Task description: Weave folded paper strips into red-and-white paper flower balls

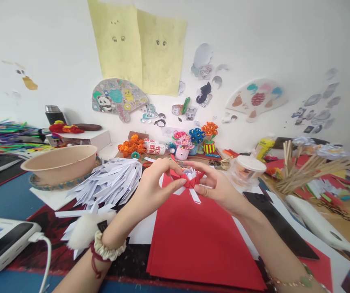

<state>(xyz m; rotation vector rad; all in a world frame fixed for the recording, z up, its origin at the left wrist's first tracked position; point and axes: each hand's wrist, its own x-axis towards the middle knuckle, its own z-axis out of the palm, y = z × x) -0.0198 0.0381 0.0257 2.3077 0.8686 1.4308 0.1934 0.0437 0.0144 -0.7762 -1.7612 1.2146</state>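
Observation:
Between my two hands is a red and white folded paper piece [190, 179], with white strips poking out below it and more white at its top. My left hand [159, 183] pinches its left side between thumb and fingers. On the right side, the thumb and fingers of my right hand [213, 183] close on the same piece. Beneath it lie red paper sheets [202, 240]. To the left of my left hand is a big heap of folded white paper strips [110, 179].
A beige bowl [60, 162] stands at the left, near a white power bank [7, 244] with a cable. Small flower pots [182, 152] line the wall. At right are a lidded tub [250, 169], a black tablet-like slab [280, 226] and a bundle of wooden sticks [297, 169].

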